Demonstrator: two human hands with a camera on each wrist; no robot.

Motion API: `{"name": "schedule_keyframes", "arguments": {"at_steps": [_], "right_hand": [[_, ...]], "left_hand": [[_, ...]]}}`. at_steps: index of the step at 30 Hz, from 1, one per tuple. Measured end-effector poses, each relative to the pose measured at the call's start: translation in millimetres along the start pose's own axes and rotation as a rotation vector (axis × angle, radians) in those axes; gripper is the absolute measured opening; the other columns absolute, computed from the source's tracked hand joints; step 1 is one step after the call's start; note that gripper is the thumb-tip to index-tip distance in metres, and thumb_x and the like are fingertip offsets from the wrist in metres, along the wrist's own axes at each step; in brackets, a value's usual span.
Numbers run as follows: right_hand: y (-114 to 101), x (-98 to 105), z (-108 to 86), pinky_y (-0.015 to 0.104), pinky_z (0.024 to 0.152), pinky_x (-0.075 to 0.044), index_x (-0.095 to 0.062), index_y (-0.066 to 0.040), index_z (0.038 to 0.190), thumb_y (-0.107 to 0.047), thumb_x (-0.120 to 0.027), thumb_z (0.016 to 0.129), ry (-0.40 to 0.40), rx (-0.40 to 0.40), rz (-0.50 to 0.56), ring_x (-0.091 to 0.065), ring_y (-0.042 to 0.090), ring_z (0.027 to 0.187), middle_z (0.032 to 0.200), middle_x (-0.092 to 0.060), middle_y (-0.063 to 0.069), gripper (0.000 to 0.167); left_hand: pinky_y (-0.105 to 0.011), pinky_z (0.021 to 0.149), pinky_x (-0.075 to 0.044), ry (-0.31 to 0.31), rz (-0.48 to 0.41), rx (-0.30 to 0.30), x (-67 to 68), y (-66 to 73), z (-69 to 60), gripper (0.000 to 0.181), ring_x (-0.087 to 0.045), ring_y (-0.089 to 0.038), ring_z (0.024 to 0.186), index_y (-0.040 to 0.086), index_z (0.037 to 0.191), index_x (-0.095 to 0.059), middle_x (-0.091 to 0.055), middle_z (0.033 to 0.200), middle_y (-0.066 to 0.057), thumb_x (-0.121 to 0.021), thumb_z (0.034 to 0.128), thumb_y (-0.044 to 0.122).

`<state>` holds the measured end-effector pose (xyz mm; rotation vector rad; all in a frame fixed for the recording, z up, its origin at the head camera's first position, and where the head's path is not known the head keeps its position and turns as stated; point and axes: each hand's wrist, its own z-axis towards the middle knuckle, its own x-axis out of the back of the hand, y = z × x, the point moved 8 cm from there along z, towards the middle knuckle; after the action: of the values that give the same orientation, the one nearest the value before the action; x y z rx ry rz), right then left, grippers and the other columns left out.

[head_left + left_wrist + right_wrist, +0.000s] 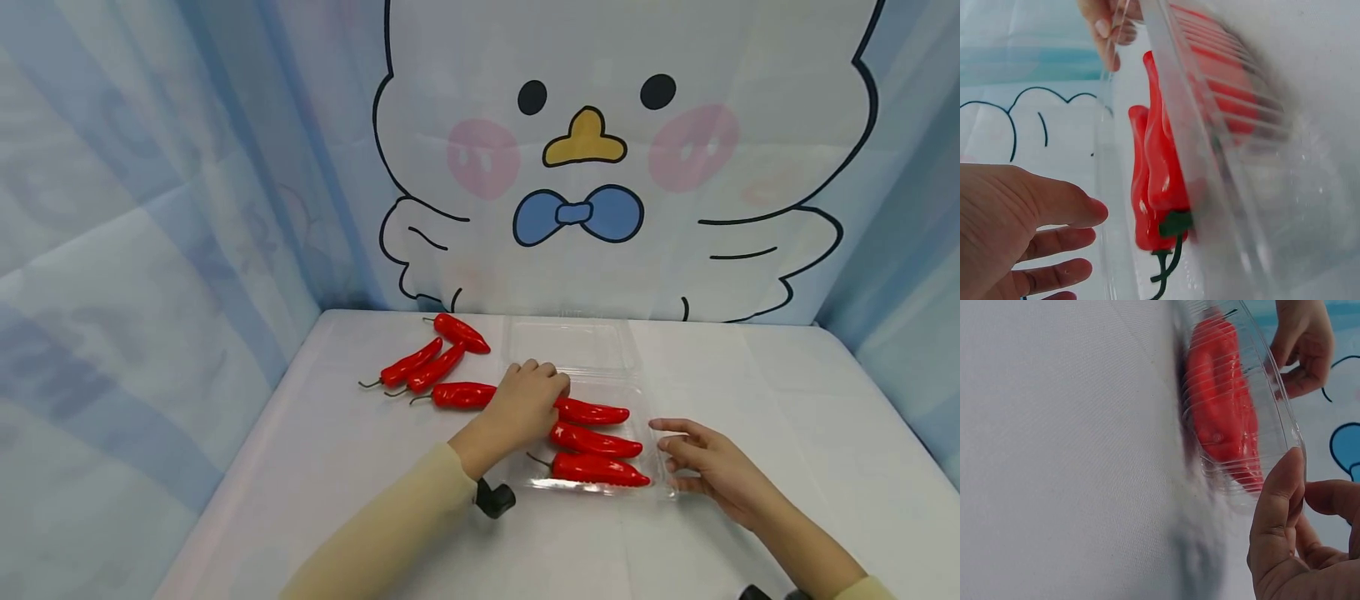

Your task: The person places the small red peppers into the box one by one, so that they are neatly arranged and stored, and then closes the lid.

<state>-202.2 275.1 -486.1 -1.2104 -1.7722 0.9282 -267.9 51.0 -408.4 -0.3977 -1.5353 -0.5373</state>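
Blue-and-white curtains (187,250) are hanging along both sides of the frame, and a backdrop (570,275) printed with a cartoon bird is filling the upper middle. On the white surface (300,517), a clear plastic container (630,392) is sitting just right of the frame's centre, its see-through lid (570,343) lying open above it in the frame, toward the backdrop. Three red peppers (596,440) are lying side by side inside, their tips pointing right; the lowest one is showing a thin dark stem at its left end.

At the container's left side, the left hand (528,400) is covering the stem end of the topmost of these three. From the left wrist view, its thumb and fingers are standing apart with nothing between them. At the container's right edge, the right hand (705,467) is pinching the rim near a corner between thumb and forefinger, as the right wrist view is showing.

Farther left, four more red peppers (459,396) are lying on the surface: one just beside the left hand and partly hidden by it, two slanting alongside each other above that, and one uppermost, near their tips. Pale yellow sleeves (390,525) are showing along the bottom, and a black piece (495,498) is jutting out below the left wrist.
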Motion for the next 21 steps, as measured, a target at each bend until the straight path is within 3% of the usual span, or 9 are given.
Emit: {"name": "schedule_keyframes", "arguments": {"at_steps": [12, 21], "right_hand": [[-2, -1, -0.4, 0.028, 0.076, -0.061, -0.033, 0.001, 0.156, -0.028, -0.056, 0.107, -0.002, 0.003, 0.010, -0.058, 0.016, 0.089, 0.113, -0.055, 0.006, 0.061], [2, 2, 1.1, 0.028, 0.076, -0.061, -0.032, 0.001, 0.156, -0.029, -0.054, 0.108, -0.011, 0.002, 0.016, -0.058, 0.016, 0.089, 0.115, -0.055, 0.007, 0.061]], "left_hand": [[-0.037, 0.096, -0.052, 0.027, -0.079, 0.073, 1.5, -33.6, -16.8, 0.029, -0.061, -0.020, 0.107, 0.021, 0.115, -0.070, -0.070, 0.119, -0.001, -0.081, 0.0893, 0.027], [-0.040, 0.099, -0.054, 0.054, -0.061, 0.124, 1.0, -56.4, -22.5, 0.024, -0.061, -0.022, 0.109, 0.021, 0.115, -0.071, -0.069, 0.120, -0.001, -0.077, 0.0924, 0.028]]}}
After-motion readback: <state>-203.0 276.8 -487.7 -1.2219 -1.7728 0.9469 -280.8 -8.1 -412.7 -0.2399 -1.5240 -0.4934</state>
